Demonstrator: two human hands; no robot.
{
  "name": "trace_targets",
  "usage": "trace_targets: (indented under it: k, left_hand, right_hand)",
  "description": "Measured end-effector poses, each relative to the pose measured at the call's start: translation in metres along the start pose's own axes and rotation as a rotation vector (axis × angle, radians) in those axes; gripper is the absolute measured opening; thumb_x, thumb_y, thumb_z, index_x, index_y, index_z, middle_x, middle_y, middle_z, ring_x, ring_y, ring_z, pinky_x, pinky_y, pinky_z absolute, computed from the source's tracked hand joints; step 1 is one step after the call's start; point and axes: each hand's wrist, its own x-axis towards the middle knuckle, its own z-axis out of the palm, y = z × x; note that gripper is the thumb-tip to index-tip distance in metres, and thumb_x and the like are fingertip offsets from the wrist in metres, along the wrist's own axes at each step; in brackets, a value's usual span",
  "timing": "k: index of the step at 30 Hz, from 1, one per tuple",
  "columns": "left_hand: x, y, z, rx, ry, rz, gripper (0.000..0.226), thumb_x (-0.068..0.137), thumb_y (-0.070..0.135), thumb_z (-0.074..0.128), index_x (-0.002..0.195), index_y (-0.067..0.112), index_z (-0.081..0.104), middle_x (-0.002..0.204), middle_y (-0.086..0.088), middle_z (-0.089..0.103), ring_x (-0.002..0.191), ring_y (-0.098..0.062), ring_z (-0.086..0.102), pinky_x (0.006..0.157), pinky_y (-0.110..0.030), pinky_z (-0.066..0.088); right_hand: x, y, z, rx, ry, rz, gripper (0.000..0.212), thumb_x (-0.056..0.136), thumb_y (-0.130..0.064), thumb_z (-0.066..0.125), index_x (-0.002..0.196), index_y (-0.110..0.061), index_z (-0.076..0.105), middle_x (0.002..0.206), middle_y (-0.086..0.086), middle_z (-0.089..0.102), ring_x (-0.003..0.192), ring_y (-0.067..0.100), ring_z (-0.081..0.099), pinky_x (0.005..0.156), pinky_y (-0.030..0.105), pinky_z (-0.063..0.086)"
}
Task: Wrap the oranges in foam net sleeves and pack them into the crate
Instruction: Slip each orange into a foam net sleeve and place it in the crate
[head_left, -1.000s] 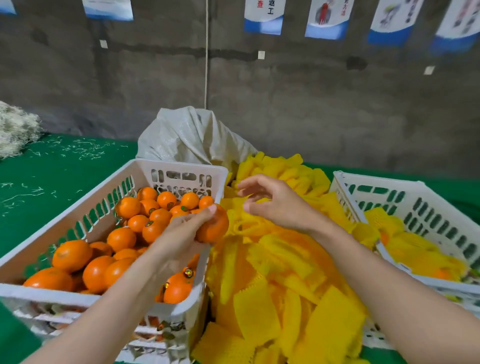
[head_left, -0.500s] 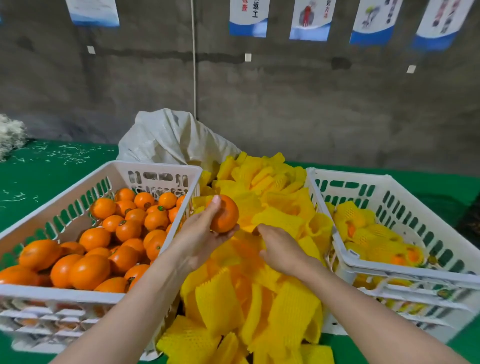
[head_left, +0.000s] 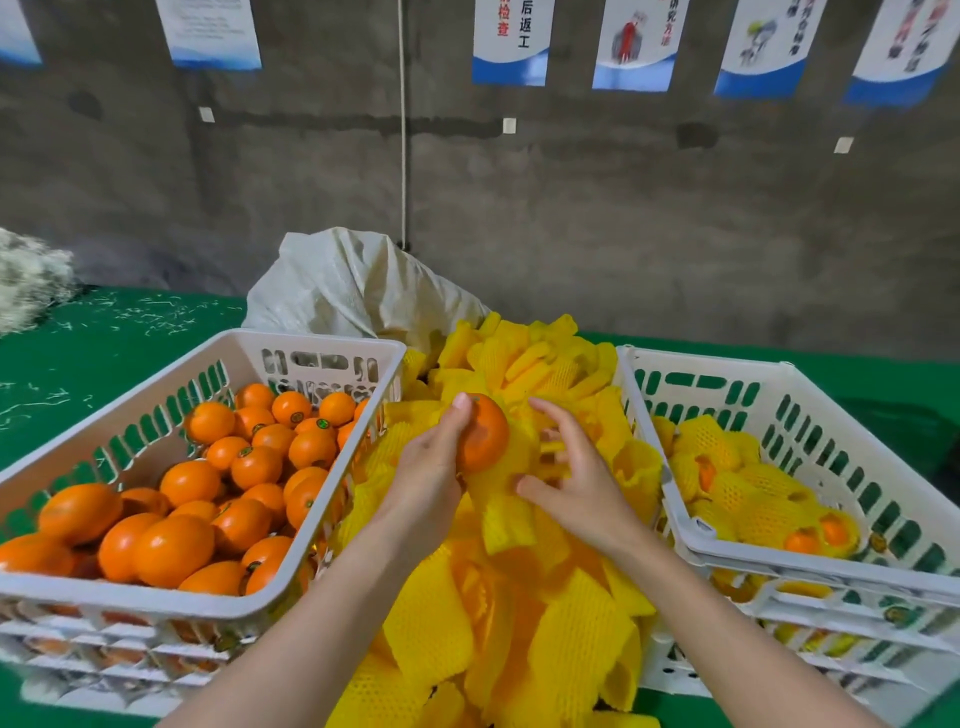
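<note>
My left hand (head_left: 431, 467) grips a bare orange (head_left: 485, 434) over the heap of yellow foam net sleeves (head_left: 519, 597) between the two crates. My right hand (head_left: 574, 478) holds a yellow sleeve (head_left: 511, 483) right beside and under that orange, its fingers spread around the sleeve's mouth. The white crate on the left (head_left: 130, 395) is full of unwrapped oranges (head_left: 244, 478). In the white crate on the right (head_left: 810, 384) lie several oranges wrapped in yellow sleeves (head_left: 753, 493).
A pale woven sack (head_left: 353, 286) stands behind the sleeve heap against the grey wall. The green table cover (head_left: 93, 353) stretches left, with white shreds scattered on it and a whitish pile (head_left: 28, 275) at the far left. Each crate sits stacked on another crate.
My left hand has carried the orange from the left crate to the middle over the sleeves. My right hand has picked a sleeve from the heap and brought it up against the orange.
</note>
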Motion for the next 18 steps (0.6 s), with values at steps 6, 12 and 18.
trace_targets:
  k: [6,12,18]
  left_hand:
    - [-0.007,-0.006,-0.001,0.111,-0.004,-0.045,0.024,0.084,0.044,0.054,0.090,0.023,0.063,0.074,0.013,0.073,0.077,0.000,0.067,0.067,-0.016,0.049]
    - [-0.007,-0.009,-0.004,-0.073,0.039,-0.180,0.058,0.065,0.059,0.056,0.106,0.018,0.061,0.094,-0.006,0.073,0.092,-0.017,0.065,0.080,-0.032,0.048]
    - [-0.007,-0.008,-0.006,-0.100,0.048,-0.199,0.056,0.078,0.058,0.049,0.116,0.018,0.058,0.106,-0.005,0.072,0.099,-0.016,0.067,0.083,-0.029,0.053]
  right_hand:
    - [0.002,0.007,0.011,-0.530,0.149,-0.206,0.039,0.072,-0.006,0.071,0.110,-0.010,0.063,0.107,0.007,0.054,0.106,0.023,0.046,0.088,0.021,0.031]
    - [-0.006,0.008,0.018,-0.465,0.163,-0.225,0.027,0.067,0.004,0.062,0.075,-0.016,0.046,0.077,-0.007,0.046,0.083,0.020,0.045,0.075,0.033,0.034]
    - [-0.002,0.002,0.013,-0.172,0.027,0.055,0.032,0.082,0.001,0.059,0.109,-0.016,0.060,0.098,-0.004,0.060,0.095,0.009,0.055,0.081,0.024,0.045]
